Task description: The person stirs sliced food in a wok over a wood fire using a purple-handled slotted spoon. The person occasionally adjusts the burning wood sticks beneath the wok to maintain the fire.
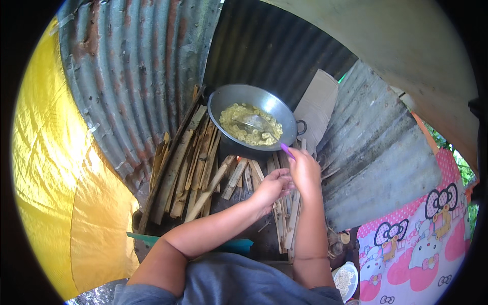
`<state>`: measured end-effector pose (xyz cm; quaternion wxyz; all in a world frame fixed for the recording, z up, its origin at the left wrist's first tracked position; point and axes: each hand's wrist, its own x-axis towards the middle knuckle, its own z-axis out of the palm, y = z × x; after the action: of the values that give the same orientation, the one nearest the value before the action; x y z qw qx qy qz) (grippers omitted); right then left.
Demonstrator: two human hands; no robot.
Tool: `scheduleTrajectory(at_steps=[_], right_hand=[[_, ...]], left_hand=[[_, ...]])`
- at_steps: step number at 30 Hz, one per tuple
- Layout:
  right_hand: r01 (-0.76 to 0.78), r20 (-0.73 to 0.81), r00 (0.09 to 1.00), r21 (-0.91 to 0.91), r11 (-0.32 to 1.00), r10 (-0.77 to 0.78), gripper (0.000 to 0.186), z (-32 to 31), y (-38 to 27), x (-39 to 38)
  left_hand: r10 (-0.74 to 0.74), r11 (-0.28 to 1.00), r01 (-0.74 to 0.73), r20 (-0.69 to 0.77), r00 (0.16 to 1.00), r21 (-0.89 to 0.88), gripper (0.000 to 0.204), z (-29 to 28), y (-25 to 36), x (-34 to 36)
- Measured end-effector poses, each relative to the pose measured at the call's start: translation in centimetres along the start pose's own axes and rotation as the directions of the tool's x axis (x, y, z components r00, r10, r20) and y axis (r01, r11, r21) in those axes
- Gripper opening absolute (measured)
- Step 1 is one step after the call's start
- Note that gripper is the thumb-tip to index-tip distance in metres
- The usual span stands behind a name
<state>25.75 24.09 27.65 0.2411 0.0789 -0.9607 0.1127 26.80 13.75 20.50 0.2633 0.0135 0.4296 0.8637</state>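
A wide metal wok (pixel 249 95) sits over the fire, with many small pale-yellow rings (pixel 249 136) in liquid inside it. My right hand (pixel 305 173) is closed around the purple handle (pixel 287 150) of a metal cooking spoon. The spoon's broad head (pixel 252 121) lies among the rings, and its shaft crosses the near right rim of the wok. My left hand (pixel 276 186) is beside my right wrist, its fingers loosely bent and apart, with nothing seen in it. Part of its fingers overlaps the right wrist, and I cannot tell whether they touch.
Split firewood (pixel 190 162) leans left of the wok; a small flame (pixel 239 158) shows below it. Corrugated metal sheets (pixel 137 76) wall the back and sides. Cardboard (pixel 317 104) stands behind the right handle. A white bowl (pixel 354 284) with pale pieces sits at lower right, near a printed pink cloth (pixel 406 254).
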Motion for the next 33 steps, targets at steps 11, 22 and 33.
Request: scheduleTrajectory(at_steps=[11,22,33], right_hand=[[-0.073,0.000,0.997,0.091,0.993,0.073,0.025,0.4,3.3,0.3],[-0.256,0.094,0.964,0.105,0.961,0.247,0.028,7.1,5.9,3.0],[-0.287,-0.055,0.953,0.145,0.947,0.297,0.027,7.4,8.0,6.4]], left_hand=[[0.005,1.000,-0.005,0.013,1.000,-0.005,0.043,0.2,0.6,-0.1],[0.050,0.999,-0.050,0.002,0.999,0.002,0.042,-0.1,0.9,-0.1],[0.074,0.997,-0.074,-0.060,0.995,-0.002,0.039,-1.0,2.0,0.0]])
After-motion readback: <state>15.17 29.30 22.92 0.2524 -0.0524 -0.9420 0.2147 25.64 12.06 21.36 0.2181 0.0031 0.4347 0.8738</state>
